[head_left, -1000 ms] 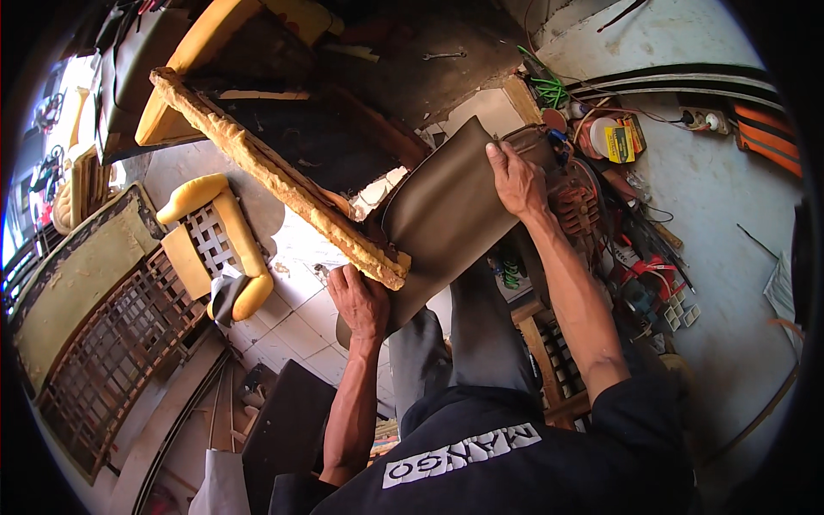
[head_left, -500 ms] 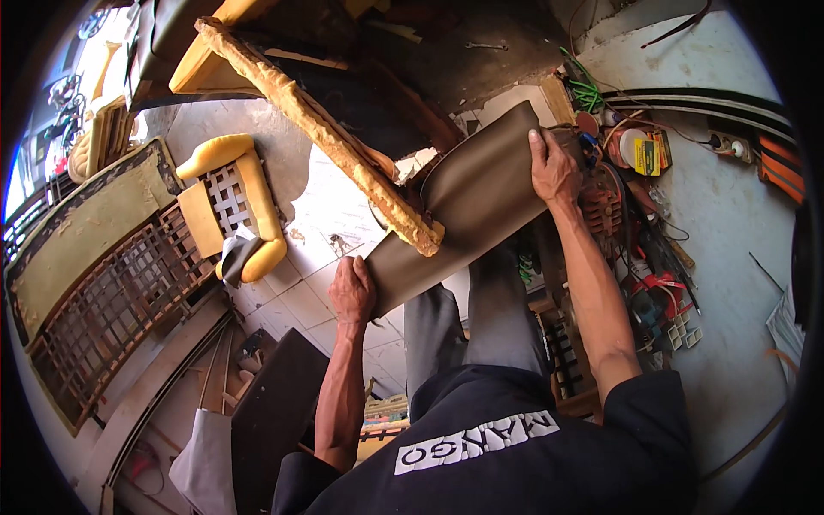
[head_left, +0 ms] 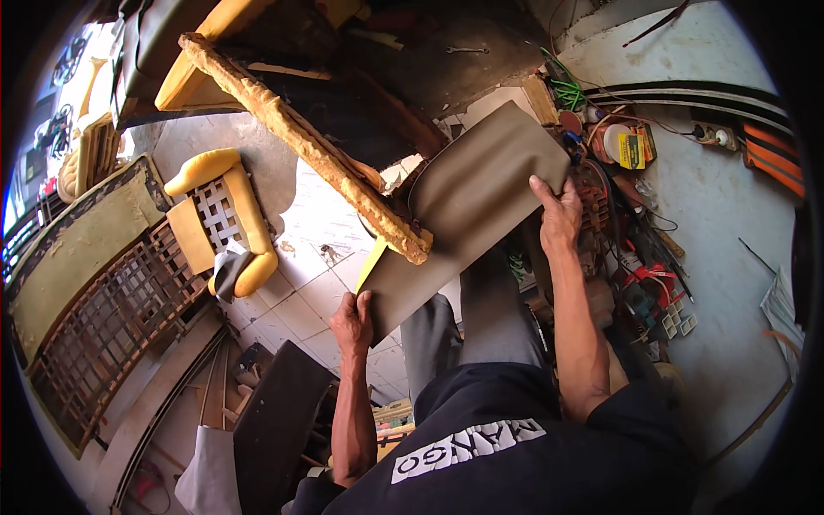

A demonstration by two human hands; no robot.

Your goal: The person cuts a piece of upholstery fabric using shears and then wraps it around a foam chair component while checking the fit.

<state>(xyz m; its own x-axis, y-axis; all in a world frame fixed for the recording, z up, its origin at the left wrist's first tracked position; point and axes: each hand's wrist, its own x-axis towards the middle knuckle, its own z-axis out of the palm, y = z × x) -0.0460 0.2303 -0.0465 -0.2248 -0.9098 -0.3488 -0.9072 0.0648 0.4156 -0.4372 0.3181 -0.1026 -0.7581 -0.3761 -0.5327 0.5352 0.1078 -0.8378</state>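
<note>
Between my two grips the brown sheet slants, my left hand pinching its near end, my right hand closed on its edge toward the other end; beyond the left grip, yellow foam edging overlaps it. I judge this as positioning the sheet; the next move calls for even tension.

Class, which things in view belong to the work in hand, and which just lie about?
In use: left hand, right hand, brown sheet they grip; probably the foam-edged bar overlapping it.

Seemingly lying about: wrench, green cord, yellow padded frame.
</note>
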